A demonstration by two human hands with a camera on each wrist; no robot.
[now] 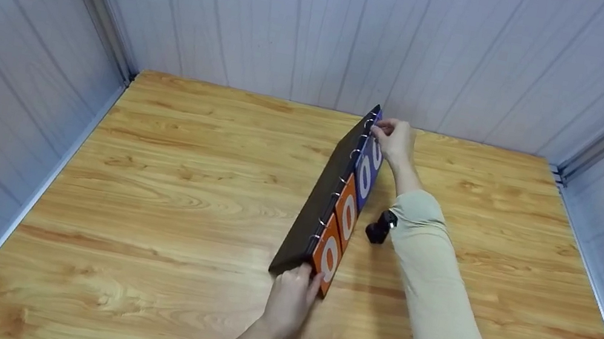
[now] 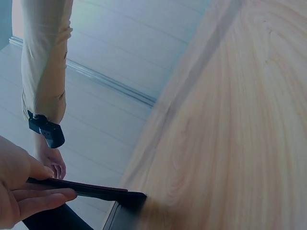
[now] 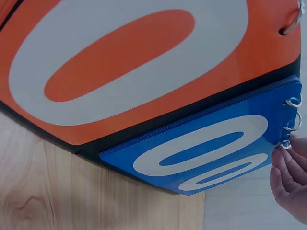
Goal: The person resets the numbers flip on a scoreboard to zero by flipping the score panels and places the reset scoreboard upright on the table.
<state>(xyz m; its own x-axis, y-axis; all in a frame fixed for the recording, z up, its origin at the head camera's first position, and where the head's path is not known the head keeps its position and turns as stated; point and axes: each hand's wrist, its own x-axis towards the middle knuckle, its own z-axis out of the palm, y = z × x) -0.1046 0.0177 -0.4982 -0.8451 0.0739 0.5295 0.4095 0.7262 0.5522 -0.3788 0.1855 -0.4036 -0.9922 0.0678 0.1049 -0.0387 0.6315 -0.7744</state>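
A black flip scoreboard [image 1: 310, 214] stands tilted on the wooden table. Its right face carries orange cards [image 3: 120, 52] toward the near end and blue cards [image 3: 201, 143] toward the far end, each showing a white 0. Metal rings [image 3: 293, 122] run along the top edge. At the near end my left hand [image 1: 289, 299] grips the board's side edge, thumb on one side and fingers on the other [image 2: 33, 201]. My right hand [image 1: 396, 139] pinches at the far top edge, by a ring above the last blue cards; exactly what lies between those fingertips is hidden.
The wood-grain table [image 1: 151, 187] has pale panelled walls at the back [image 1: 326, 26] and on both sides. A small black camera [image 1: 381, 227] is worn at the right wrist, just right of the scoreboard.
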